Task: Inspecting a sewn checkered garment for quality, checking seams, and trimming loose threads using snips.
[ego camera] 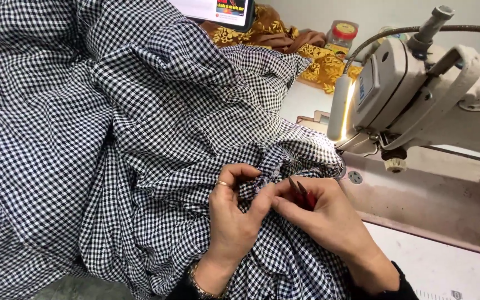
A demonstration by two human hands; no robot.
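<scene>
A large black-and-white checked cloth (112, 128) is bunched across the table and my lap. My left hand (234, 214), with a ring and a bracelet, pinches a gathered fold of the cloth between thumb and fingers. My right hand (326, 214) sits just to its right, touching the same fold, and holds small red thread snips (301, 193) with their points aimed at the fold.
A cream sewing machine (418, 83) stands at the right with a lit lamp (340, 108) on its head. Behind it lie mustard patterned fabric (318, 61), a small jar (343, 33) and a screen (218, 11). The machine bed (434, 205) lies beside my right hand.
</scene>
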